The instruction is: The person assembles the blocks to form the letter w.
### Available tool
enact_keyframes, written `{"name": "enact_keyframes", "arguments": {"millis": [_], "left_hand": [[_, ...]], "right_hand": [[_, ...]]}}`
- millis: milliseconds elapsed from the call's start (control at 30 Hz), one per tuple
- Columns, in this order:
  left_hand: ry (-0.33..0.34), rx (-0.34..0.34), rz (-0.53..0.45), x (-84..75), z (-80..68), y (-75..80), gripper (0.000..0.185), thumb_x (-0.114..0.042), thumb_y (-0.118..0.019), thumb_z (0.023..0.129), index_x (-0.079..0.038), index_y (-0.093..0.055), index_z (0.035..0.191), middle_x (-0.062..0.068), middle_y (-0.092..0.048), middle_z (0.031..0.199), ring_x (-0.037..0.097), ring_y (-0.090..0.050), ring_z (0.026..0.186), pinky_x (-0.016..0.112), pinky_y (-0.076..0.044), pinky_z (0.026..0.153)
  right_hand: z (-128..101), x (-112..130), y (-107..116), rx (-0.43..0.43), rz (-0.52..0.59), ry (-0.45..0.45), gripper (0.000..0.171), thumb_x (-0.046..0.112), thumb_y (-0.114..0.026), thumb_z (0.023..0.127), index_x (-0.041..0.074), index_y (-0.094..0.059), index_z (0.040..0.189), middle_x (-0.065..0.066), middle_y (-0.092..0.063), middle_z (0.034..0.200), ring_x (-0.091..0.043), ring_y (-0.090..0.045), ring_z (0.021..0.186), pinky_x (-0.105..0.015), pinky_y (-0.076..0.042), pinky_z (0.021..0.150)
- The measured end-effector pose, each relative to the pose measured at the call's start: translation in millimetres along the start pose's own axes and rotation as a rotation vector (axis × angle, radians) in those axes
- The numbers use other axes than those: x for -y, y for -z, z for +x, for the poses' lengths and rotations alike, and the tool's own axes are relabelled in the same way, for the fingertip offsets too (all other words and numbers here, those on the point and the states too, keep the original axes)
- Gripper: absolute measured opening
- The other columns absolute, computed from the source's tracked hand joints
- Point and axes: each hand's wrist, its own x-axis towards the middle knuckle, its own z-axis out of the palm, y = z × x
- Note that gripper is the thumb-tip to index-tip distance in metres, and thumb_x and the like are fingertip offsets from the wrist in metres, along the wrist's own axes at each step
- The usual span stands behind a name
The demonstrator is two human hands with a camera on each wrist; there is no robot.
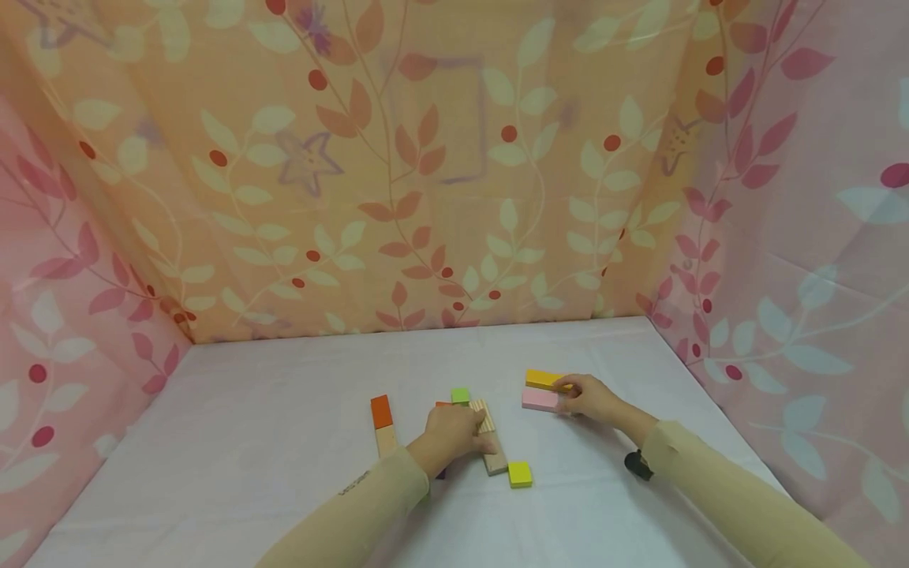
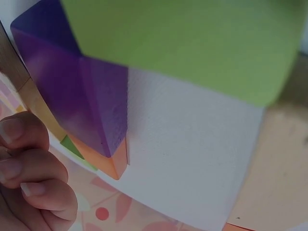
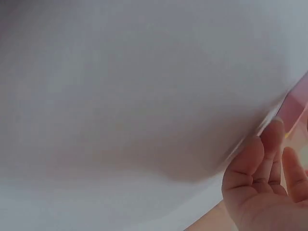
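My right hand [image 1: 591, 398] is at the right ends of a pink block [image 1: 540, 400] and an orange-yellow block [image 1: 543, 379] lying side by side. Its thumb and fingertips pinch the pink block, and a finger overlaps the yellow one. My left hand [image 1: 454, 432] has curled fingers [image 2: 43, 192] beside a ridged wooden block [image 1: 483, 416] and a plain wooden block [image 1: 495, 459] lined up end to end. I cannot tell whether it grips them. A purple block [image 2: 91, 96] and a light green block [image 2: 183, 43] show close to the left wrist camera; my hand partly covers this group from above.
An orange-red block [image 1: 381, 412] and a pale wooden block [image 1: 386, 440] lie end to end, left of my left hand. A green block [image 1: 460, 395] sits beyond it, a yellow square block [image 1: 520, 474] nearer. Patterned cloth [image 1: 426, 158] walls the white table [image 1: 248, 442].
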Motion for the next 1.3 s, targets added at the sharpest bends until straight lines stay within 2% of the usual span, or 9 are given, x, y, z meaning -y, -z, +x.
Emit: {"name": "enact_keyframes", "arguments": {"millis": [133,233,467,700,900,1000,1133,1233,1300], "left_hand": [[0.004,0.004,-0.004,-0.7,-1.3,1.8,0.068,-0.068,-0.063,0.077,-0.028,-0.062,0.132,-0.003,-0.07,0.104,0.008,-0.057,0.075,0.03,-0.049,0.06],[0.011,0.005,-0.001,-0.5,-1.9,2.4,0.068,-0.068,-0.063,0.076,-0.028,-0.062,0.132,-0.004,-0.07,0.104,0.008,-0.055,0.073,0.03,-0.049,0.06],[0.014,0.011,0.006,-0.5,-1.0,1.6,0.068,-0.068,-0.062,0.076,-0.029,-0.062,0.132,-0.004,-0.07,0.104,0.008,-0.052,0.071,0.029,-0.048,0.059],[0.014,0.019,0.022,-2.8,-3.6,4.3,0.067,-0.068,-0.062,0.076,-0.029,-0.063,0.131,-0.005,-0.07,0.105,0.008,-0.056,0.074,0.03,-0.049,0.059],[0.01,0.012,0.023,-3.8,-3.3,2.6,0.066,-0.068,-0.063,0.076,-0.029,-0.064,0.129,-0.005,-0.069,0.098,0.008,-0.054,0.071,0.03,-0.048,0.058],[0.011,0.007,0.028,-3.9,-3.3,1.2,0.066,-0.068,-0.063,0.076,-0.029,-0.063,0.13,-0.005,-0.07,0.099,0.008,-0.057,0.074,0.03,-0.049,0.058],[0.011,-0.002,0.027,-3.1,-3.3,0.3,0.066,-0.068,-0.063,0.076,-0.029,-0.064,0.13,-0.005,-0.07,0.1,0.008,-0.058,0.074,0.03,-0.049,0.058],[0.005,-0.016,0.031,-2.1,-3.2,0.0,0.065,-0.067,-0.063,0.076,-0.028,-0.064,0.128,-0.005,-0.07,0.097,0.008,-0.057,0.072,0.03,-0.049,0.057],[0.0,-0.026,0.036,-1.7,-3.2,0.2,0.064,-0.067,-0.063,0.076,-0.028,-0.065,0.127,-0.005,-0.07,0.095,0.007,-0.056,0.071,0.03,-0.049,0.056]], "right_hand": [[1.4,-6.8,9.2,-0.043,-0.006,-0.022,0.048,0.01,-0.075,0.085,-0.007,-0.057,0.126,-0.006,-0.043,0.076,-0.019,-0.041,0.07,-0.028,-0.034,0.06],[4.4,-12.3,15.0,-0.062,-0.034,-0.075,0.053,0.014,-0.075,0.085,-0.005,-0.054,0.13,-0.007,-0.045,0.079,-0.021,-0.042,0.071,-0.03,-0.035,0.061],[12.3,-24.5,27.6,-0.014,-0.12,-0.125,0.064,0.024,-0.076,0.085,-0.005,-0.05,0.136,-0.019,-0.054,0.103,-0.027,-0.047,0.087,-0.035,-0.042,0.072],[13.9,-23.5,30.1,0.004,-0.118,-0.096,0.055,0.021,-0.077,0.084,-0.006,-0.058,0.128,-0.027,-0.056,0.114,-0.031,-0.051,0.093,-0.042,-0.045,0.079],[12.1,-22.6,30.9,-0.014,-0.097,-0.111,0.047,0.02,-0.075,0.086,-0.008,-0.062,0.121,-0.026,-0.059,0.113,-0.03,-0.054,0.091,-0.041,-0.047,0.078],[9.9,-19.7,32.5,-0.025,-0.016,-0.143,0.046,0.018,-0.072,0.089,-0.01,-0.058,0.124,-0.025,-0.061,0.111,-0.028,-0.059,0.089,-0.037,-0.05,0.076],[6.9,-14.7,33.4,-0.049,0.202,-0.205,0.051,0.017,-0.066,0.094,-0.016,-0.048,0.129,-0.023,-0.068,0.104,-0.023,-0.066,0.087,-0.033,-0.052,0.073],[5.2,-10.3,34.4,-0.106,0.352,-0.244,0.054,0.016,-0.063,0.096,-0.018,-0.042,0.132,-0.021,-0.07,0.102,-0.02,-0.069,0.087,-0.032,-0.054,0.075],[4.0,-7.2,36.2,-0.149,0.43,-0.245,0.055,0.013,-0.062,0.096,-0.017,-0.039,0.136,-0.024,-0.067,0.109,-0.019,-0.069,0.087,-0.033,-0.055,0.078]]}}
